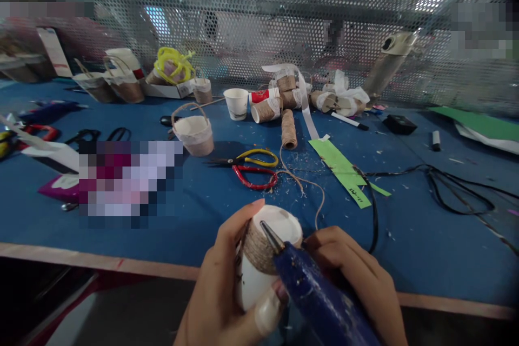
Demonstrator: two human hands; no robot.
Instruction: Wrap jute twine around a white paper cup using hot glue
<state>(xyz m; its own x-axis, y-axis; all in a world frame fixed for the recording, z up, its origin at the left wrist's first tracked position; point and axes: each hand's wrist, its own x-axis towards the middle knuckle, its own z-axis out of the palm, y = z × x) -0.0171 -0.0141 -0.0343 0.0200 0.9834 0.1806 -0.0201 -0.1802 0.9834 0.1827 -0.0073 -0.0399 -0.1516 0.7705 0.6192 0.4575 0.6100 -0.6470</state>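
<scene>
- The head camera is looking forward and down from the person's head, sitting close above the left hand (221, 286) and right hand (357, 275).
- Beyond the grip, it is facing the blue table (425, 238) and mesh wall (284, 21).

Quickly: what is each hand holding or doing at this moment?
Left hand: closed around the paper cup, partly wrapped in twine.
Right hand: closed on the blue glue gun, its nozzle at the twine.

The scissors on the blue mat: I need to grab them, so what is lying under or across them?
Under the two scissors only the blue mat and scraps show. The twine passes just right of the handles; whether it touches them is unclear.
</scene>
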